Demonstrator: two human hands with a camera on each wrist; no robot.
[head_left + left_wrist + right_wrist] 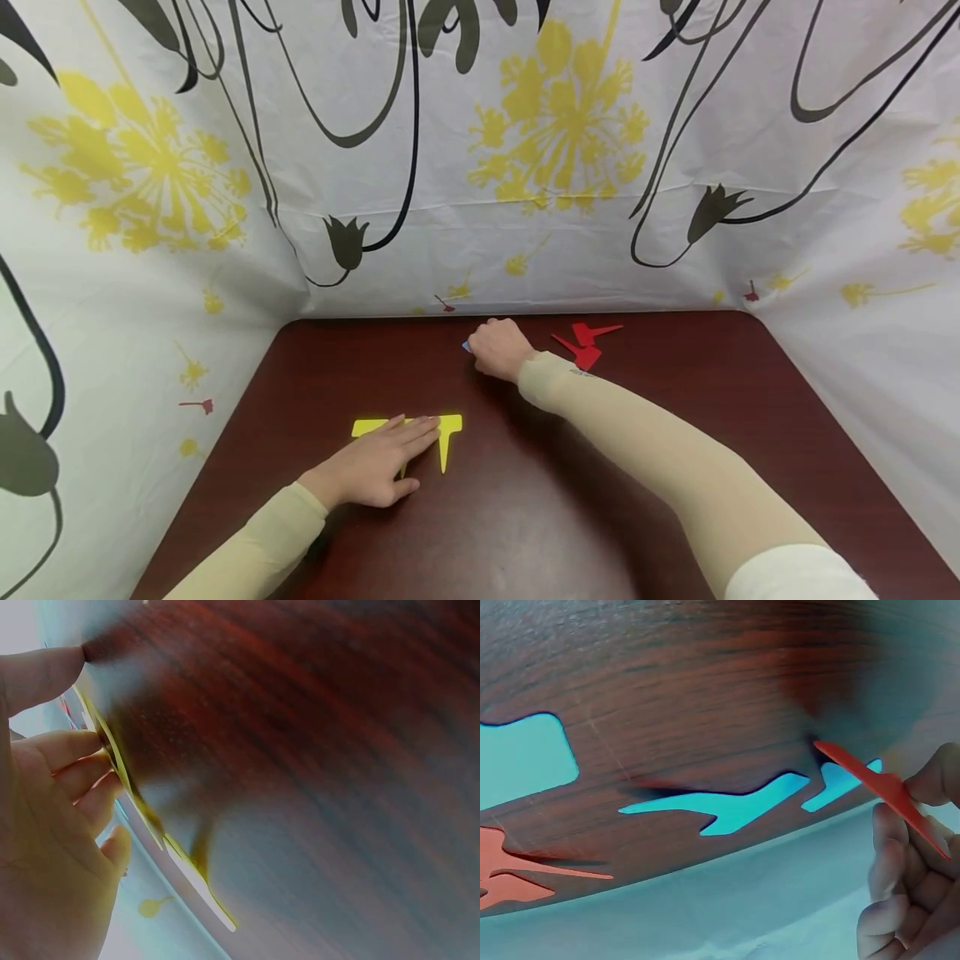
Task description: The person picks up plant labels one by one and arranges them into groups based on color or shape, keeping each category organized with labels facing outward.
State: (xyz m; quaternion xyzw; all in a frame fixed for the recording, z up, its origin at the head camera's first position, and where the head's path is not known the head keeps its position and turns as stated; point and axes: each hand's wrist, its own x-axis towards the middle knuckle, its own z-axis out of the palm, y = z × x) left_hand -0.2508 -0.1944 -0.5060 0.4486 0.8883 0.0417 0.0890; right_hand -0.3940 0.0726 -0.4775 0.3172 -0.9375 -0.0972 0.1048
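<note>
My left hand (378,467) lies with fingers extended on two yellow T-shaped plant labels (452,423), partly covering them. In the left wrist view, the left hand (60,780) touches the thin yellow label edges (199,881). At the back of the table, my right hand (501,348) pinches a red plant label (889,791) between thumb and fingers, tilted above the surface. Under and beside it lie blue plant labels (739,806); in the head view only a blue tip (467,346) shows beside the hand.
Two red plant labels (587,357) lie right of the right hand, near the table's back edge. A pale blue flat piece (525,757) shows at the right wrist view's left. A patterned cloth (465,250) hangs around the dark wooden table (675,383).
</note>
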